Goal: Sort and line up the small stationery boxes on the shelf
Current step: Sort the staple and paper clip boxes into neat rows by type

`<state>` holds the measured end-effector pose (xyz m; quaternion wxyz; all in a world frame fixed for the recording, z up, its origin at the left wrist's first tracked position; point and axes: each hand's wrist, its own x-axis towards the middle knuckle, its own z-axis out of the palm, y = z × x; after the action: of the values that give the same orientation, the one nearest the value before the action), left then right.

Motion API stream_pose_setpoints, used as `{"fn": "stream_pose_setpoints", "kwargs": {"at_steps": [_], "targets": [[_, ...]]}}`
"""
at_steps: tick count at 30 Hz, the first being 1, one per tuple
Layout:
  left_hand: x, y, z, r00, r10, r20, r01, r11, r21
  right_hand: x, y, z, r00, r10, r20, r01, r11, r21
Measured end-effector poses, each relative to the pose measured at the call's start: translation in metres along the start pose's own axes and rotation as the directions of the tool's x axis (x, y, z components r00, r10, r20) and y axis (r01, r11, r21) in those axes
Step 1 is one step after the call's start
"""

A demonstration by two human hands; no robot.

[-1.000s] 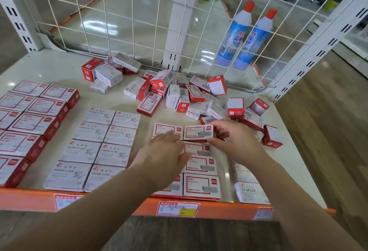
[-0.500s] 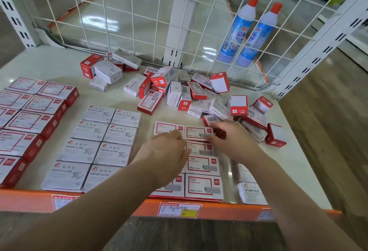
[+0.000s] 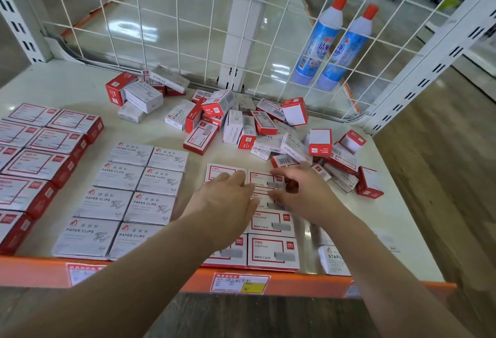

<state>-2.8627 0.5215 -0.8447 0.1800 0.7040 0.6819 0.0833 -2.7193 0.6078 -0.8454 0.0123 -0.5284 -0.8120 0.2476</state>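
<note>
Red-and-white staple boxes lie in a two-column block (image 3: 272, 251) at the shelf's front centre. My left hand (image 3: 225, 203) rests flat on the left column, with its fingertips on the farthest left box (image 3: 217, 171). My right hand (image 3: 303, 195) grips the right end of the farthest right box (image 3: 261, 179) between thumb and fingers. That box lies level with its neighbour. A loose pile of mixed red and grey boxes (image 3: 241, 125) is heaped behind the block and to its right.
Grey paper clip boxes (image 3: 126, 198) form a tidy grid on the left, beyond them larger red boxes (image 3: 40, 160). Two grey staples boxes (image 3: 332, 259) sit front right. A wire mesh back (image 3: 161, 15) has two blue bottles (image 3: 324, 42) behind it. An orange front rail (image 3: 161, 281) carries a price label (image 3: 239, 282).
My left hand slid forward onto the farthest left box. My right hand settled the farthest right box into line and stays on its end.
</note>
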Motion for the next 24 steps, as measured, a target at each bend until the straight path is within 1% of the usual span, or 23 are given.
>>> {"fn": "stream_pose_setpoints", "kwargs": {"at_steps": [3, 7, 9, 12, 14, 16, 18, 21, 24], "targets": [[0.004, 0.001, 0.001, 1.0, -0.023, 0.015, 0.023, 1.0, 0.012, 0.0, 0.001, 0.002, 1.0, 0.007, 0.006, -0.007, 1.0, 0.006], [0.004, 0.002, 0.001, 0.999, -0.042, 0.018, 0.042, 0.999, 0.007, -0.001, 0.002, 0.004, 0.999, -0.008, -0.038, 0.008, 1.0, -0.004], [0.003, 0.004, 0.001, 0.999, -0.049, 0.018, 0.049, 0.999, 0.007, -0.004, 0.004, 0.003, 0.994, -0.018, -0.109, 0.02, 1.0, 0.017], [0.001, 0.007, 0.001, 0.997, -0.079, 0.021, 0.079, 0.997, -0.017, -0.007, 0.011, -0.003, 0.967, -0.004, -0.254, 0.024, 0.997, 0.076], [0.001, 0.01, 0.0, 0.996, -0.087, 0.001, 0.087, 0.996, -0.038, -0.009, 0.018, -0.008, 0.946, 0.046, -0.322, -0.003, 0.991, 0.134], [0.001, 0.016, 0.001, 0.998, -0.066, -0.017, 0.065, 0.997, -0.051, -0.008, 0.027, -0.013, 0.919, 0.1, -0.381, -0.041, 0.986, 0.159], [0.004, 0.024, 0.002, 0.999, -0.04, -0.003, 0.039, 0.997, -0.068, -0.005, 0.036, -0.017, 0.891, 0.161, -0.425, -0.095, 0.98, 0.173], [0.011, 0.033, 0.007, 1.0, -0.008, 0.026, 0.01, 0.998, -0.069, 0.002, 0.044, -0.024, 0.852, 0.254, -0.458, -0.172, 0.962, 0.213], [0.019, 0.035, 0.008, 0.998, -0.013, 0.059, 0.016, 0.998, -0.054, 0.009, 0.049, -0.03, 0.841, 0.322, -0.435, -0.217, 0.937, 0.274]]}}
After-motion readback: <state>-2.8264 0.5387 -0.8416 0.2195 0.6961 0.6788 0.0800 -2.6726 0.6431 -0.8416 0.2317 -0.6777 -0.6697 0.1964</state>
